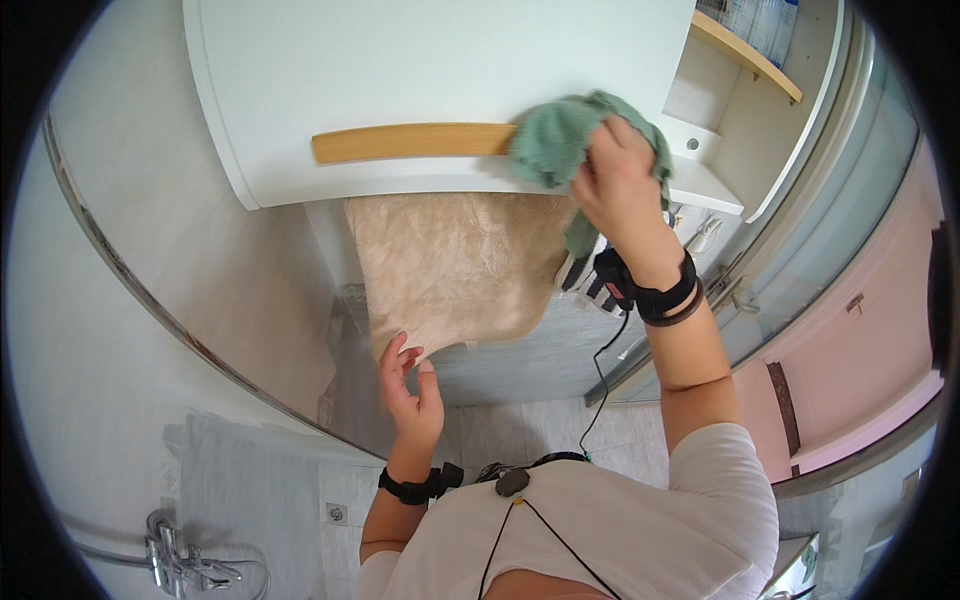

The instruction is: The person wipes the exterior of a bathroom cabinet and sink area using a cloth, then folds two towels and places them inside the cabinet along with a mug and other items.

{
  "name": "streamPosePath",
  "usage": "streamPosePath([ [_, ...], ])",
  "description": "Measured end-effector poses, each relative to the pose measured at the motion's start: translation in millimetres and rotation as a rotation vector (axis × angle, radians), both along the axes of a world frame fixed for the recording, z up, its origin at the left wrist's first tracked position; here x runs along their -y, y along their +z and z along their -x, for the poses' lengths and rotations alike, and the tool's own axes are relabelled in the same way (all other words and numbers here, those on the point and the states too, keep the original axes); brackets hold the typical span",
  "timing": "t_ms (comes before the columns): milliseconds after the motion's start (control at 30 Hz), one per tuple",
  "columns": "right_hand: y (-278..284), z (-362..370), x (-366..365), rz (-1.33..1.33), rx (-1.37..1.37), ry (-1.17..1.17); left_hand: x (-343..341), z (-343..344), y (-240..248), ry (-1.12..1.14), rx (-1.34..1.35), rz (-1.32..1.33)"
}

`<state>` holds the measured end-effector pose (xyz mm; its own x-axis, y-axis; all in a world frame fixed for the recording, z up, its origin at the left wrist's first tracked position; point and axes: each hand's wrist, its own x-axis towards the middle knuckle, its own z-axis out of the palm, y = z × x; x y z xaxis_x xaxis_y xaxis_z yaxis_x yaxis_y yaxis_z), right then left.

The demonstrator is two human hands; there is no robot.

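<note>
My right hand (pixel 622 178) is closed on a green cloth (pixel 556 136), pressing it against the right end of a wooden handle strip (pixel 400 142) on a white cabinet front (pixel 430 60). The cloth bunches around my fingers, and one end hangs below the cabinet's lower edge. My left hand (pixel 412 385) is lower down, its fingers apart and slightly curled, holding nothing. It is beside the lower left corner of a beige towel (pixel 460 265) that hangs under the cabinet; whether the fingertips touch it I cannot tell.
Open white shelving (pixel 715 150) with a wooden-edged shelf (pixel 745 50) adjoins the cabinet on the right. Dark-and-white striped fabric (pixel 590 275) hangs beside the towel. A chrome mixer tap (pixel 180 560) is at lower left. A black cable (pixel 597 385) trails from my right wrist. Glass panels curve along the right.
</note>
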<state>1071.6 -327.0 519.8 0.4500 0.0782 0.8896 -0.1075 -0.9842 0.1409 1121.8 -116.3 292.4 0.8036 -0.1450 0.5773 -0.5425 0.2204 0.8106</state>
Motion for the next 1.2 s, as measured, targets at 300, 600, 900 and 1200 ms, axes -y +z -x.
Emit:
streamPosePath([
  [300,-32.0,-70.4,-58.3,0.055,-0.144,0.300,11.5,11.0,4.1,-0.059,-0.002,0.043],
  [600,-0.9,-22.7,-29.8,0.101,-0.375,0.127,-0.1,17.9,1.2,0.023,0.031,-0.063],
  [900,109.9,-59.1,-39.9,0.293,-0.208,0.063,6.1,18.3,8.5,-0.023,-0.007,-0.052],
  [1200,96.5,-125.3,-82.0,0.539,-0.486,0.185,-7.5,16.1,-5.6,0.028,0.148,-0.069],
])
